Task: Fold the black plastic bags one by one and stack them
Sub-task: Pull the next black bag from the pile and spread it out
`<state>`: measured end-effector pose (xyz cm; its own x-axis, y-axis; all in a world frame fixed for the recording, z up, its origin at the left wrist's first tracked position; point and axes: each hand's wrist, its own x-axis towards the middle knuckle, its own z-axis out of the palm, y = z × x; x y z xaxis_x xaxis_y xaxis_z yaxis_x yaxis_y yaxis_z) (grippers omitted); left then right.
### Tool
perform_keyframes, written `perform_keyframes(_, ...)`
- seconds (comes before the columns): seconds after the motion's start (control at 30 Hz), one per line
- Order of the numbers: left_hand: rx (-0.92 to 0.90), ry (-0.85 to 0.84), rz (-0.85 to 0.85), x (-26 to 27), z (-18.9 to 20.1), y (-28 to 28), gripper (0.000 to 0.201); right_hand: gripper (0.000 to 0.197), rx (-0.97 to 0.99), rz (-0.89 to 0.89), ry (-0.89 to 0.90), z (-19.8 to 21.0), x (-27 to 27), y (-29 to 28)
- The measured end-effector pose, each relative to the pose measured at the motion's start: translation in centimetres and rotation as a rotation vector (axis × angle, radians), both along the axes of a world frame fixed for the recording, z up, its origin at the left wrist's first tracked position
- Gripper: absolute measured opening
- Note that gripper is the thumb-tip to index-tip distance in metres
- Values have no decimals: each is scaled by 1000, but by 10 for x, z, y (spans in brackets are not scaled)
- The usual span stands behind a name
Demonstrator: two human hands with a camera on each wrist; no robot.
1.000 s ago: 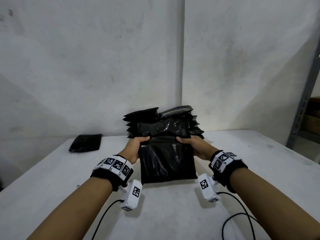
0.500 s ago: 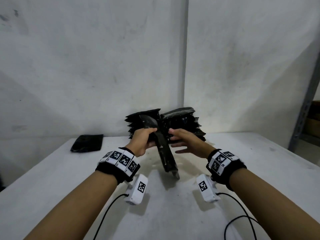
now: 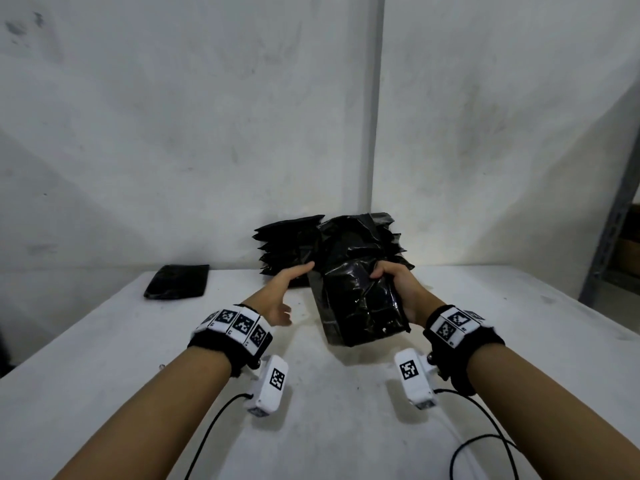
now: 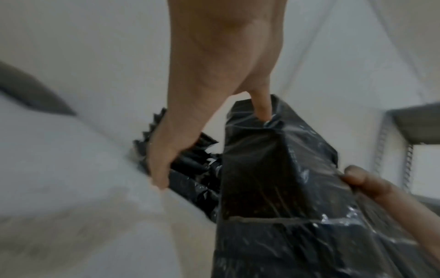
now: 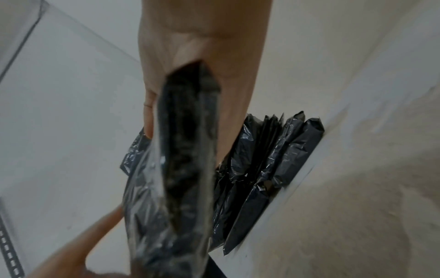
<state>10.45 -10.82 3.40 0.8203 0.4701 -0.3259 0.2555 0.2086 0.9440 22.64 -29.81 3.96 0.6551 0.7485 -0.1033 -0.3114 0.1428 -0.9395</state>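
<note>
A crumpled black plastic bag (image 3: 356,299) hangs upright just above the white table (image 3: 138,393). My right hand (image 3: 391,282) grips its right edge, fingers curled over the front; in the right wrist view the bag (image 5: 185,150) runs edge-on through the palm. My left hand (image 3: 296,289) is beside the bag's left edge with straight fingers. In the left wrist view one fingertip (image 4: 263,111) touches the bag's (image 4: 273,188) top fold, and the thumb stays apart. Behind it, a pile of black bags (image 3: 287,244) leans by the wall.
One folded black bag (image 3: 176,282) lies flat at the table's back left. White walls meet in a corner behind the pile. A grey metal shelf upright (image 3: 613,216) stands at the right. Black cables (image 3: 485,441) trail from the wrist cameras over the near table.
Both hands held the bag flat by its top corners. It then turned edge-on in the left hand. Now the right hand grips it and the left has let go and opened.
</note>
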Motion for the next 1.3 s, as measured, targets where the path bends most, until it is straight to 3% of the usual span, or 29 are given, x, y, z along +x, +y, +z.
perform_keyframes(0.1,-127,-64,-207,-6,-14,3,61,35,-5,-11,27,-5,4,-5)
perform_keyframes(0.2,-194,-218,-216,-4,-22,3,34,36,14,6,61,-12,7,-9)
perform_keyframes(0.27,-192,-252,-238,-3,-25,4,32,31,25,28,57,-19,10,-10)
perform_keyframes(0.33,-107,-181,-227,-3,-31,6,29,33,-10,75,68,-28,14,-11)
perform_keyframes(0.43,17,-21,-214,-3,-43,10,21,23,-200,101,37,-42,21,-16)
perform_keyframes(0.57,71,92,-218,-1,-57,12,34,17,-408,116,-149,-52,31,-21)
perform_keyframes(0.73,115,-2,-190,0,-60,16,34,26,-553,1,-374,-51,38,-18)
perform_keyframes(0.87,154,-107,-117,2,-61,25,30,13,-578,-18,-525,-52,45,-19)
perform_keyframes(0.93,194,-130,-89,1,-61,29,28,23,-557,-44,-553,-50,45,-22)
perform_keyframes(0.97,204,-147,-90,0,-60,30,27,23,-534,-54,-538,-49,45,-24)
perform_keyframes(1.03,228,-191,-125,-5,-58,29,23,4,-446,-23,-456,-46,42,-28)
perform_keyframes(1.07,261,-193,-143,-7,-57,28,23,9,-402,-2,-421,-48,42,-29)
perform_keyframes(1.2,461,-84,-187,-20,-50,32,20,17,-447,57,-467,-47,38,-40)
perform_keyframes(1.3,516,8,-334,-32,-45,35,16,22,-541,138,-527,-45,32,-49)
